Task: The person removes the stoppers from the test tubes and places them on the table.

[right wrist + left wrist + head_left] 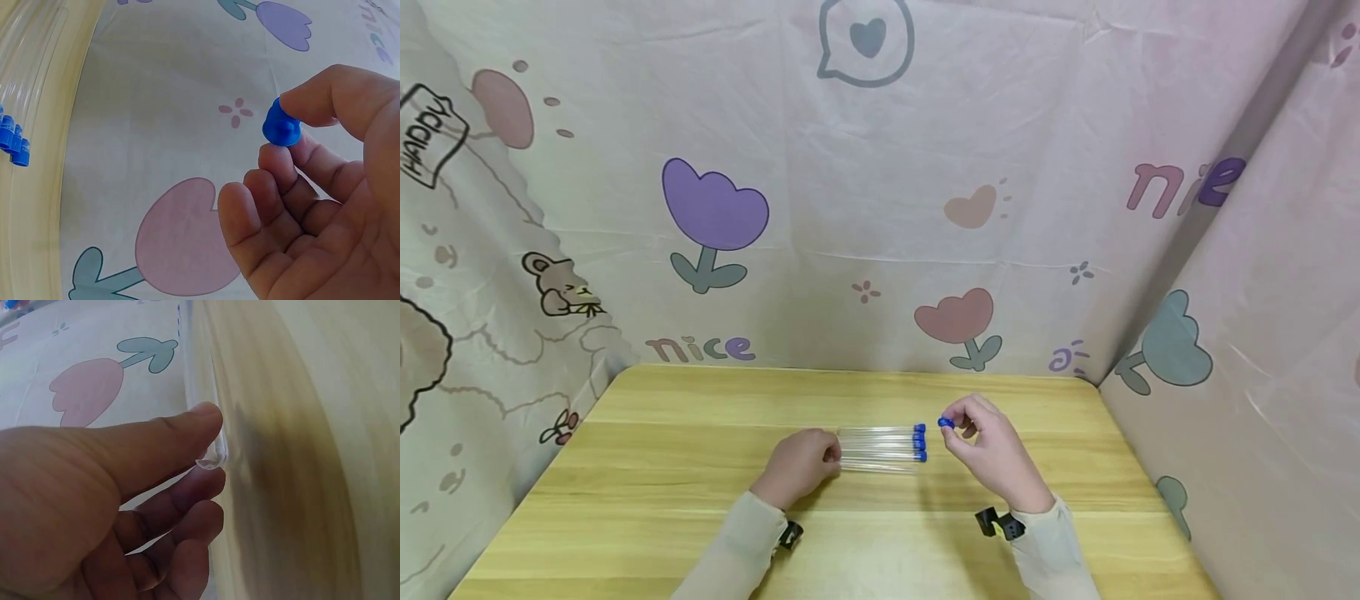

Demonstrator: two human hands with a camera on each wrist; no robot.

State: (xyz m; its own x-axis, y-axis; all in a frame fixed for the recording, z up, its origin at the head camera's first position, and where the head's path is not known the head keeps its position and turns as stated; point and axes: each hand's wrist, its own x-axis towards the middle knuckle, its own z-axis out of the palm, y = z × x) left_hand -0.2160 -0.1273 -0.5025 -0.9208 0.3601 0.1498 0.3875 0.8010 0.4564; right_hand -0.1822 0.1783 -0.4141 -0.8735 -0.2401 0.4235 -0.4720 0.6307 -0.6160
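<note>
Several clear test tubes (876,444) lie side by side on the wooden table, with blue caps (920,443) on their right ends. The tube nearest the person (880,468) has a bare right end. My left hand (801,467) is at the tubes' left ends; in the left wrist view, its thumb and index finger pinch one test tube (212,440) close to its rounded end. To the right of the tubes, my right hand (992,450) pinches a loose blue cap (282,125) between thumb and index finger, with the other fingers loosely curled below it.
The wooden table (700,500) backs onto a printed cloth curtain (850,208) that also hangs at the left and right sides. Black wrist straps (1000,524) sit over the pale sleeves.
</note>
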